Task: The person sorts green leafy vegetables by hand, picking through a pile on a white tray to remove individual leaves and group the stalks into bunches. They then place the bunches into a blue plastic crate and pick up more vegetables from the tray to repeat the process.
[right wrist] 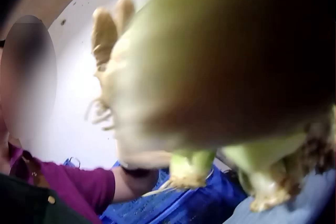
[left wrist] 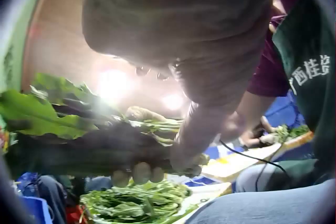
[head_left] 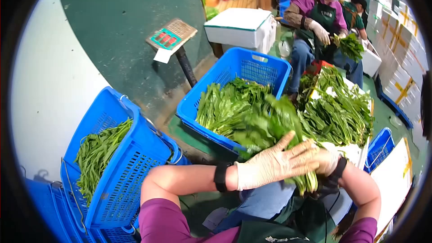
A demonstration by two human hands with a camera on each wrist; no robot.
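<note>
A bunch of leafy greens [head_left: 274, 121], with broad, glossy leaves, lies slanted over the wearer's lap and the near edge of a blue crate. My gloved right hand [head_left: 326, 161] grips it near the pale stalks. Across those stalks stretches my gloved left hand [head_left: 279, 164], its fingers straight and thumb raised. In the right wrist view, rooted stalk ends [right wrist: 189, 171] hang close below a large blurred shape, with the left hand [right wrist: 107, 50] behind. The left wrist view shows the bunch [left wrist: 68, 113] from the side, with gloved fingertips [left wrist: 142, 174] under it.
The blue crate [head_left: 189, 105] ahead holds greens; another blue crate [head_left: 135, 166] with greens leans at left. Loose greens [head_left: 335, 108] are heaped on a white surface at right. A scale [head_left: 171, 38], foam boxes [head_left: 238, 20] and a seated person [head_left: 321, 22] holding greens are beyond.
</note>
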